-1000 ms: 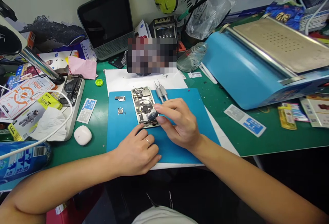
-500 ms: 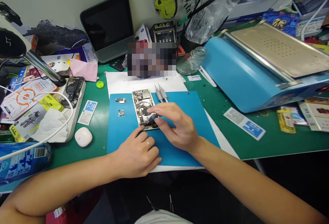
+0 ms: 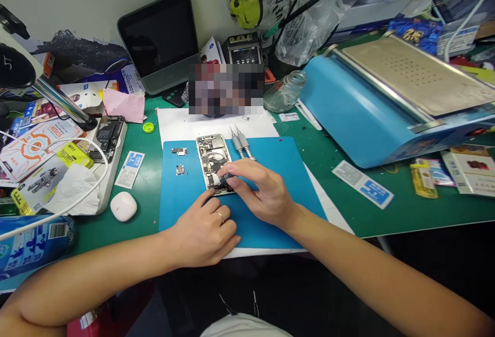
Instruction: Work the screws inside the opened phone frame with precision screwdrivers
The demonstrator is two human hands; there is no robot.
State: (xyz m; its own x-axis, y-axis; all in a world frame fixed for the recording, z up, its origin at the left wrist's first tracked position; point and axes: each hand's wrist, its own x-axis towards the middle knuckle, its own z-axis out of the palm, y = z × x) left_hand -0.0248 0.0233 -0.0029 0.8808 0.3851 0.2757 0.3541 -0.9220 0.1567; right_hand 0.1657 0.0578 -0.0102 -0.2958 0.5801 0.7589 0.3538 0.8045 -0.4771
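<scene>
An opened phone (image 3: 211, 144) lies on the blue mat, its boards and inner parts bare. My left hand (image 3: 207, 231), with a ring on one finger, rests at its lower end. One fingertip touches the bottom edge while the other fingers curl in. My right hand (image 3: 265, 190) comes over the lower right of the phone. Thumb and fingers pinch a short dark tool-like piece (image 3: 225, 178), mostly hidden by the fingers, above the lower inner parts. Two grey-handled screwdrivers (image 3: 240, 142) lie beyond this hand.
Small metal phone parts (image 3: 179, 151) lie on the left of the blue mat (image 3: 270, 234). A white rounded case (image 3: 124, 206) stands left of it. Boxes and a white cable (image 3: 101, 182) crowd the far left. At right stands a blue machine (image 3: 340, 110) with a metal plate; a glass jar (image 3: 284, 95) is beside it.
The right hand has shifted slightly and more of the phone's middle shows. The left hand stays at the phone's lower edge. The whole view has moved a little.
</scene>
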